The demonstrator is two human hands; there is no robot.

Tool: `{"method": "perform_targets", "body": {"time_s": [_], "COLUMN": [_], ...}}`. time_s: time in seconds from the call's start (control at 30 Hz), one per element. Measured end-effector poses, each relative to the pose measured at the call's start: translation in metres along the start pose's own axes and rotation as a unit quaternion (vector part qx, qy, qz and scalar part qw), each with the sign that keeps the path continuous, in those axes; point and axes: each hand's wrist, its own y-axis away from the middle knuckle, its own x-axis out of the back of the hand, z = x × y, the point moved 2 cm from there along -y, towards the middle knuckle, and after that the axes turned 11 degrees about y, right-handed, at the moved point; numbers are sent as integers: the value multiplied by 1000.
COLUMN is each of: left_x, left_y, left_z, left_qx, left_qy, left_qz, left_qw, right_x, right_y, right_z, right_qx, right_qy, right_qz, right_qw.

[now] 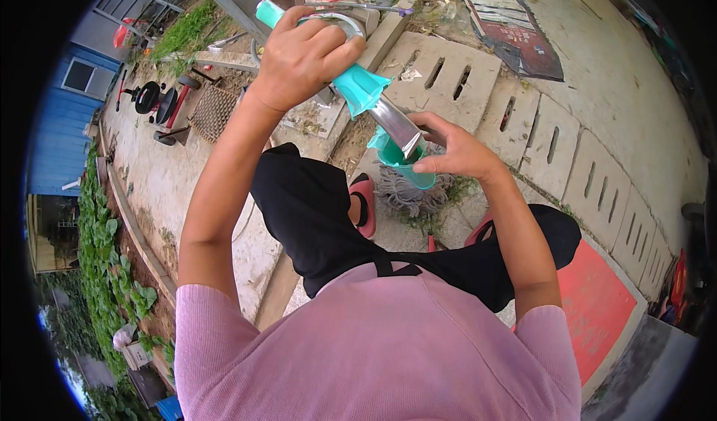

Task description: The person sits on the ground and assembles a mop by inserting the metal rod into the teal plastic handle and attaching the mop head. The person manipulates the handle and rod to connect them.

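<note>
Gripping teal mop handle (pixel 358 85) – left hand (pixel 302 55), right hand (pixel 455 152) clasping mop socket (pixel 399 163)

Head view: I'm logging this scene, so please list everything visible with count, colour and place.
Mop pole with teal plastic sleeve and shiny metal shaft: one, teal and silver, centre top.
Teal plastic mop socket: one, centre, above the strands.
Grey string mop head: one, on the ground at centre.
Slotted concrete drain covers: several, pale grey, running right.
Red mat: one, lower right.
Flat printed board: one, dark, top right.
Red slippers: two, on the feet.
Blue building: one, left.
Left hand: grips the pole.
Right hand: holds the socket.
</note>
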Motion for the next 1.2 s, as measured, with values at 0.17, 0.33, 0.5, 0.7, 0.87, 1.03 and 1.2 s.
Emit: {"method": "perform_targets", "body": {"time_s": [0.17,0.33,0.5,0.7,0.87,1.03,1.2], "left_x": [-1,-25,-36,-40,-34,-32,-31], "left_y": [-3,32,33,10,10,6,7], "left_z": [-5,-27,-27,-22,-29,-42,-41], "left_qx": [-1,186,135,20,36,12,-1], "left_qy": [17,108,106,43,84,110,84], "left_qz": [25,-90,-113,-137,-105,-100,-143], "left_qw": [1000,972,979,989,990,989,986], "right_x": [-17,-24,-45,-40,-23,-33,-48], "right_y": [-17,-23,-22,-20,-20,-16,-22], "right_z": [-14,1,13,40,14,12,22], "right_qx": [39,11,-71,-80,-40,12,-34], "right_qy": [96,13,152,148,-85,-287,-146], "right_qz": [1,91,174,121,-62,-64,38], "right_qw": [995,996,970,978,994,956,988]}}
